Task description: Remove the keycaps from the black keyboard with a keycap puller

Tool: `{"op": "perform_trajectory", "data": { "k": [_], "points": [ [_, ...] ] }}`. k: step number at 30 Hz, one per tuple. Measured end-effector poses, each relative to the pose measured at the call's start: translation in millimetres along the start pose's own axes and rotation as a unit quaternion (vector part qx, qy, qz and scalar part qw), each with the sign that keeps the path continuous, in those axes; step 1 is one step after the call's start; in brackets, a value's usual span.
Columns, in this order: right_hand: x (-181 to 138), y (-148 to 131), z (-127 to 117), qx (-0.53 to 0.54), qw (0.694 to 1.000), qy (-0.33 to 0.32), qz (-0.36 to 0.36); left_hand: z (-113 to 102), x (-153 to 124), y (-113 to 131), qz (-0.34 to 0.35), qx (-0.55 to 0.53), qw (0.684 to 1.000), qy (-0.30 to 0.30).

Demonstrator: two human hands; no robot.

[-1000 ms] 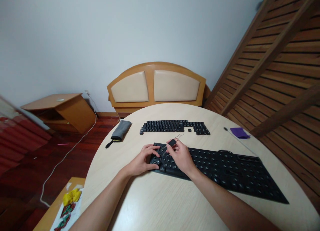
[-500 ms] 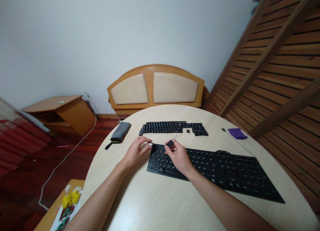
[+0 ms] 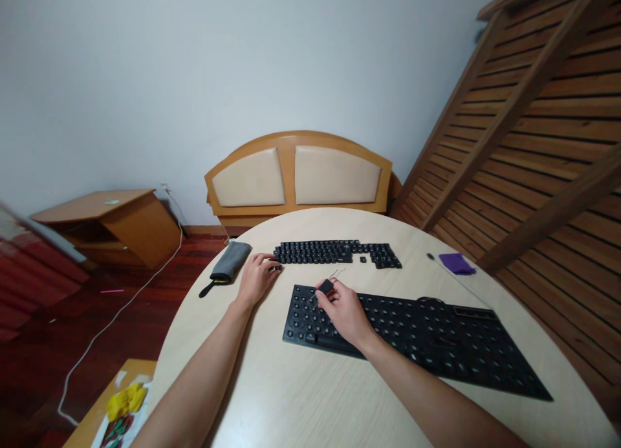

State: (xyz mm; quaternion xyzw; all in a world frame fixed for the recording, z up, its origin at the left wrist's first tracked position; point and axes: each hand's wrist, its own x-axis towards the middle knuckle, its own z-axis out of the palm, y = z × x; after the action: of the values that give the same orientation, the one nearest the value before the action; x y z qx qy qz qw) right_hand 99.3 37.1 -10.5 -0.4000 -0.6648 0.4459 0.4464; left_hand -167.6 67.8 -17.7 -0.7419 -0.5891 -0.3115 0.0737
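My left hand (image 3: 257,278) is at the lower left corner of the loose keycaps (image 3: 315,251), its thumb and fingers closed around a small black keycap (image 3: 276,267). Those keycaps lie in rows, laid out like a keyboard. Over the left part of a black keyboard (image 3: 412,331), my right hand (image 3: 345,309) grips a keycap puller (image 3: 325,286) with a black handle and thin wire ends. Bare switch positions show across the keyboard, which lies at a slant on the table.
A grey pouch (image 3: 231,262) lies on the round table (image 3: 301,396) at left. On the right are a purple cloth (image 3: 457,263) and a thin cable (image 3: 466,285). A lower surface at bottom left carries a yellow item (image 3: 126,401).
My left hand has moved from the keyboard's upper left corner, left and away from me, to the laid-out keycaps. My right hand stays over the keyboard with the keycap puller.
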Motion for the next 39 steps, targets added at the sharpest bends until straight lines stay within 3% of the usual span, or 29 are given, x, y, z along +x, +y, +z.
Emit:
{"op": "perform_trajectory", "data": {
  "k": [24, 28, 31, 34, 37, 39],
  "points": [
    [-2.4, 1.6, 1.0, -0.013, 1.0, -0.027, 0.002, 6.4, 1.6, -5.8, -0.027, 0.015, 1.0, -0.006],
    [-2.2, 0.2, 1.4, -0.013, 0.999, -0.031, -0.003, 2.1, 0.7, 4.4, -0.02, 0.0, 1.0, 0.004],
    [-2.3, -0.7, 1.5, 0.001, 1.0, -0.029, 0.007, -6.0, -3.7, 25.6, -0.015, -0.062, 0.998, 0.012],
    [-3.0, -2.8, 0.0, -0.005, 1.0, -0.026, 0.008, -20.6, -9.7, 52.4, -0.024, -0.146, 0.986, -0.077],
    [-4.5, -7.0, -3.0, -0.046, 0.998, -0.028, -0.013, -39.0, -13.0, 74.0, 0.033, -0.212, 0.951, -0.225],
    [-5.7, -10.3, -4.8, -0.077, 0.996, -0.027, -0.029, -49.2, -13.5, 82.7, 0.066, -0.223, 0.932, -0.278]
  ]
}}
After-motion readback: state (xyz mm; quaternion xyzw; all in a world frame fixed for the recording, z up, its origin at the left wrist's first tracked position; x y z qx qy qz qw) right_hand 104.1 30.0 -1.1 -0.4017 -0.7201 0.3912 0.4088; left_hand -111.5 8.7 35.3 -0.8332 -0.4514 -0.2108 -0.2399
